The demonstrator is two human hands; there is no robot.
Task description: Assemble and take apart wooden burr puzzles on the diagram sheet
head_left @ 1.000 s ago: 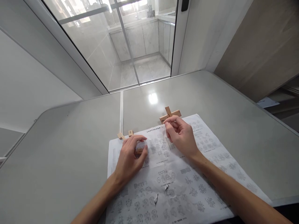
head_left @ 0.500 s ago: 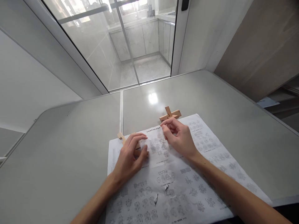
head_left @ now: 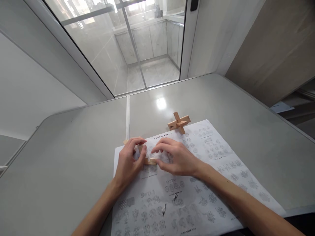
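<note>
Over the diagram sheet point(head_left: 158, 188), your left hand point(head_left: 129, 160) curls by notched wooden pieces point(head_left: 152, 161), whether pinching I cannot tell; your right hand point(head_left: 179, 158) has spread fingers.

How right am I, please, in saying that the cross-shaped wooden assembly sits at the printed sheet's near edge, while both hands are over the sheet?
The edge is wrong: the head view shows the cross-shaped wooden assembly at the far edge of the printed sheet. The left hand and right hand are over the sheet.
</note>
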